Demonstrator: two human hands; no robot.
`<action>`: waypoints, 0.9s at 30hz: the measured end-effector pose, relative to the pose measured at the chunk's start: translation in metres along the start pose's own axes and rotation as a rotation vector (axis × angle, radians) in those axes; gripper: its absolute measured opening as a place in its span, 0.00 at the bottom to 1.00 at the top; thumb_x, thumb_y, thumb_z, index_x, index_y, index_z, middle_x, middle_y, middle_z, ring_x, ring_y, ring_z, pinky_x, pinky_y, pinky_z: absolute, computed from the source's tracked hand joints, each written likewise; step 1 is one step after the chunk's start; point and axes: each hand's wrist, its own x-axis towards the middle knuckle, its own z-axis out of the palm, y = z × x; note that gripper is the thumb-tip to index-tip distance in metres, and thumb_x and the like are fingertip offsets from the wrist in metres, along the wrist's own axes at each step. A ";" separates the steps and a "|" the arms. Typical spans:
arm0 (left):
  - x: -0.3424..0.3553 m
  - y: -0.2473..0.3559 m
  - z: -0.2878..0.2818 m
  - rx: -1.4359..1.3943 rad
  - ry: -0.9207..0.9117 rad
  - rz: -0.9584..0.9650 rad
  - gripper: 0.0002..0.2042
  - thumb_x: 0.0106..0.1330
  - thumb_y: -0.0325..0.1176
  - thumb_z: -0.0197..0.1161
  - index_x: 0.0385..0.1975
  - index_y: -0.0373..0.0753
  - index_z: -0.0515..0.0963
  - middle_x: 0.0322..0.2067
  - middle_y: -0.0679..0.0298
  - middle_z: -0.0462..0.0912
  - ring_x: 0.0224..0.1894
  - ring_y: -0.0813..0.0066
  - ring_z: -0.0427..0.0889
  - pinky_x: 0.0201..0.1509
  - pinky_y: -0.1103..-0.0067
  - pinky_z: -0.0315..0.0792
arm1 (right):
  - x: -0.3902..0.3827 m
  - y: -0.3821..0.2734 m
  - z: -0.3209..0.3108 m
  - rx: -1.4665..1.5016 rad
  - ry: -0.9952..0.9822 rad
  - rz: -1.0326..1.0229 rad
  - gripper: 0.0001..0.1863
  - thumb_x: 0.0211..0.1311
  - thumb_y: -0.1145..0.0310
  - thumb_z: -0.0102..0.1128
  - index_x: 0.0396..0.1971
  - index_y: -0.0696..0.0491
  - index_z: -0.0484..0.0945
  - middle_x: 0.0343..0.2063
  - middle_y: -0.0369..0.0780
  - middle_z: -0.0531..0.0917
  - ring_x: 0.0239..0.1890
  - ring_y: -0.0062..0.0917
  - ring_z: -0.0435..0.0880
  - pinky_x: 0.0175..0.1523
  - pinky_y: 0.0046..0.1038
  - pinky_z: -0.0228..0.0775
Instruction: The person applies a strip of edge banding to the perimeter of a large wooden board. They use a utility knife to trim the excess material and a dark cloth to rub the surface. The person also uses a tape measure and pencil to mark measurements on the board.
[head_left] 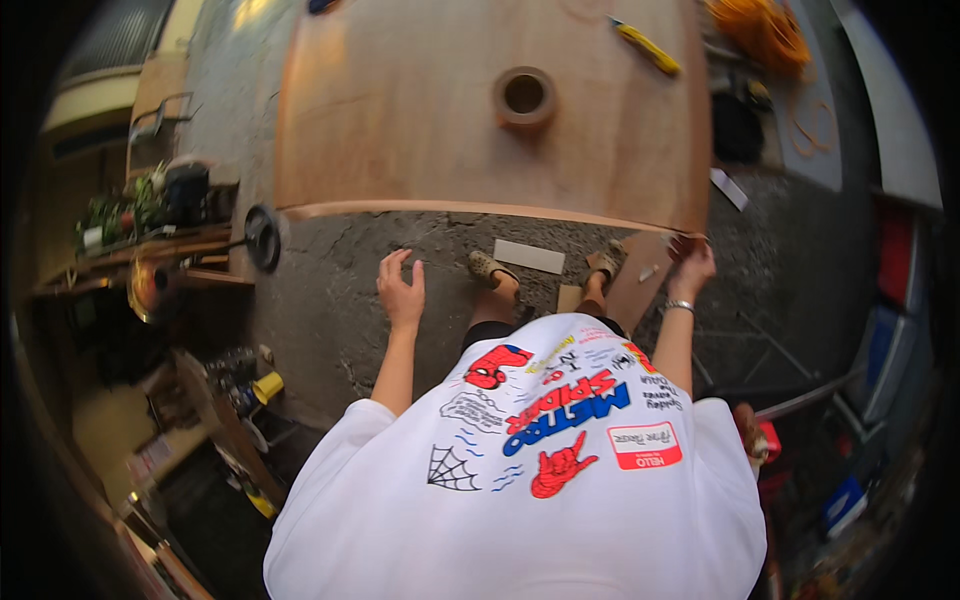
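Panel: we find the wooden panel [430, 120] lying flat in front of the wearer, its near edge facing the body; what carries it is out of sight.
Near edge: we note a pale band [400, 205] running along it; we cannot tell whether this is a tape strip or bare edge.
Right hand: we see the right hand [693, 268] at the near right corner, fingers drawn close together; blur keeps us from telling whether they pinch anything.
Left hand: we record the left hand [401, 288] off the panel, over the floor [320, 310], fingers loosely curled and parted, with nothing visible in them.
Tape: we find the brown tape roll [524, 97] resting on the panel, apart from both hands.
Cutter: we log the yellow cutter [648, 48] on the panel, beyond the tape and to its right.
Floor items: we note a pale strip [528, 256] between the shoes.
Step in hand: we judge it to be fingertip work at the right corner.
Next move: in our judgement it calls for a precise right-hand pinch there, with the left hand steadying the near edge.
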 end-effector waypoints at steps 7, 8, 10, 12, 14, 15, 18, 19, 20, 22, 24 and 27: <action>0.014 -0.215 -0.052 -0.438 0.078 -0.689 0.17 0.70 0.40 0.67 0.52 0.37 0.81 0.51 0.59 0.84 0.55 0.64 0.83 0.59 0.69 0.75 | -0.004 -0.009 0.020 -0.043 0.224 0.030 0.22 0.77 0.54 0.56 0.51 0.58 0.82 0.41 0.43 0.89 0.42 0.34 0.88 0.46 0.39 0.83; 0.023 -0.237 -0.060 -0.485 0.097 -0.697 0.17 0.70 0.39 0.68 0.53 0.35 0.81 0.51 0.58 0.85 0.55 0.65 0.83 0.58 0.70 0.75 | -0.003 -0.008 0.015 -0.002 0.214 0.008 0.22 0.77 0.54 0.56 0.52 0.59 0.82 0.43 0.43 0.89 0.43 0.35 0.88 0.47 0.39 0.83; 0.041 -0.279 -0.081 -0.559 0.135 -0.736 0.18 0.71 0.39 0.67 0.54 0.34 0.80 0.52 0.58 0.85 0.55 0.66 0.83 0.58 0.72 0.75 | -0.016 -0.006 0.039 0.037 0.227 0.038 0.20 0.77 0.57 0.55 0.53 0.59 0.81 0.45 0.43 0.88 0.43 0.35 0.88 0.47 0.38 0.83; 0.062 -0.315 -0.088 -0.655 0.139 -0.787 0.19 0.73 0.40 0.66 0.56 0.34 0.79 0.54 0.57 0.84 0.56 0.65 0.83 0.59 0.70 0.75 | -0.023 0.011 0.042 -0.022 0.178 0.011 0.18 0.76 0.58 0.57 0.52 0.58 0.83 0.45 0.42 0.88 0.44 0.34 0.88 0.50 0.38 0.83; 0.087 -0.328 -0.094 -0.815 0.127 -0.876 0.20 0.75 0.42 0.62 0.58 0.35 0.77 0.53 0.57 0.84 0.56 0.64 0.83 0.60 0.68 0.75 | -0.039 0.029 0.060 0.000 0.102 -0.004 0.17 0.75 0.58 0.59 0.49 0.56 0.84 0.45 0.41 0.88 0.44 0.34 0.88 0.52 0.37 0.83; 0.100 -0.332 -0.094 -0.897 0.119 -0.918 0.20 0.76 0.44 0.61 0.59 0.35 0.76 0.53 0.57 0.84 0.56 0.64 0.83 0.61 0.67 0.74 | -0.054 0.041 0.070 0.015 0.050 -0.006 0.17 0.75 0.57 0.58 0.47 0.56 0.85 0.45 0.42 0.88 0.44 0.34 0.88 0.51 0.37 0.82; 0.135 -0.344 -0.081 -1.189 0.079 -0.970 0.24 0.79 0.48 0.54 0.63 0.34 0.72 0.56 0.55 0.82 0.58 0.61 0.82 0.63 0.63 0.73 | -0.115 0.091 0.126 -0.041 -0.196 0.188 0.18 0.78 0.54 0.53 0.42 0.55 0.81 0.42 0.45 0.86 0.44 0.35 0.88 0.45 0.38 0.80; 0.144 -0.350 -0.075 -1.333 0.114 -1.018 0.23 0.80 0.48 0.53 0.62 0.34 0.71 0.56 0.55 0.81 0.59 0.60 0.81 0.64 0.62 0.72 | -0.177 0.089 0.181 -0.333 -0.176 0.202 0.17 0.78 0.55 0.54 0.43 0.55 0.80 0.40 0.44 0.87 0.39 0.33 0.88 0.42 0.35 0.80; 0.158 -0.353 -0.067 -1.496 0.132 -1.059 0.23 0.80 0.48 0.52 0.62 0.34 0.71 0.57 0.55 0.80 0.60 0.59 0.79 0.65 0.61 0.71 | -0.211 0.097 0.207 -0.497 -0.383 0.145 0.15 0.77 0.57 0.54 0.43 0.55 0.80 0.38 0.43 0.87 0.37 0.32 0.88 0.40 0.33 0.80; 0.181 -0.352 -0.055 -1.713 0.143 -1.098 0.22 0.80 0.46 0.51 0.61 0.34 0.70 0.57 0.55 0.79 0.61 0.59 0.77 0.66 0.60 0.70 | -0.258 0.115 0.250 -0.671 -0.707 0.118 0.12 0.76 0.62 0.56 0.44 0.56 0.79 0.36 0.40 0.87 0.33 0.27 0.87 0.38 0.29 0.77; 0.204 -0.350 -0.061 -1.806 0.131 -1.094 0.20 0.80 0.44 0.50 0.60 0.34 0.70 0.56 0.55 0.77 0.61 0.59 0.76 0.66 0.60 0.70 | -0.288 0.135 0.305 -0.708 -0.915 0.132 0.10 0.76 0.65 0.57 0.43 0.57 0.80 0.34 0.38 0.87 0.32 0.22 0.86 0.38 0.25 0.75; 0.211 -0.369 -0.071 -1.781 0.093 -1.060 0.18 0.79 0.42 0.51 0.59 0.36 0.70 0.52 0.56 0.77 0.60 0.61 0.75 0.65 0.61 0.70 | -0.329 0.155 0.382 -0.775 -1.063 0.156 0.10 0.74 0.66 0.59 0.41 0.59 0.81 0.33 0.40 0.87 0.32 0.24 0.85 0.40 0.25 0.75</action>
